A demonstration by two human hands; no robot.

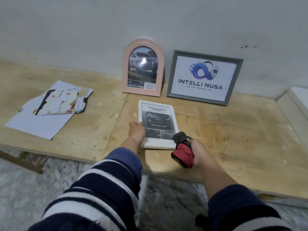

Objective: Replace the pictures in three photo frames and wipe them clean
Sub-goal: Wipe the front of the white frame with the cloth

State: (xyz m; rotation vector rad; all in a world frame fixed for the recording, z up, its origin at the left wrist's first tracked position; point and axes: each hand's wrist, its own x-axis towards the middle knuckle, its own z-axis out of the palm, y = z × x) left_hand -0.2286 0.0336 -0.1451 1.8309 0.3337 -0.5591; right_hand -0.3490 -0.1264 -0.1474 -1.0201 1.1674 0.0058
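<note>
A white photo frame (pixel 156 110) with a car picture lies flat on the wooden table (pixel 225 130). My left hand (pixel 137 132) holds the frame's left edge, thumb over its rim. My right hand (pixel 195 151) grips a bunched red and black cloth (pixel 182 150), whose dark tip touches the frame's lower right corner. A pink arched frame (pixel 143 68) with a vehicle photo leans upright against the wall. Beside it on the right leans a grey frame (pixel 204 77) with a blue logo print.
A pile of loose papers and torn pictures (pixel 50 107) lies on the table's left part. A white ledge (pixel 296 100) runs at the far right. The grey wall (pixel 150 22) stands behind the table, and a grey fuzzy rug (pixel 33 189) lies below its front edge.
</note>
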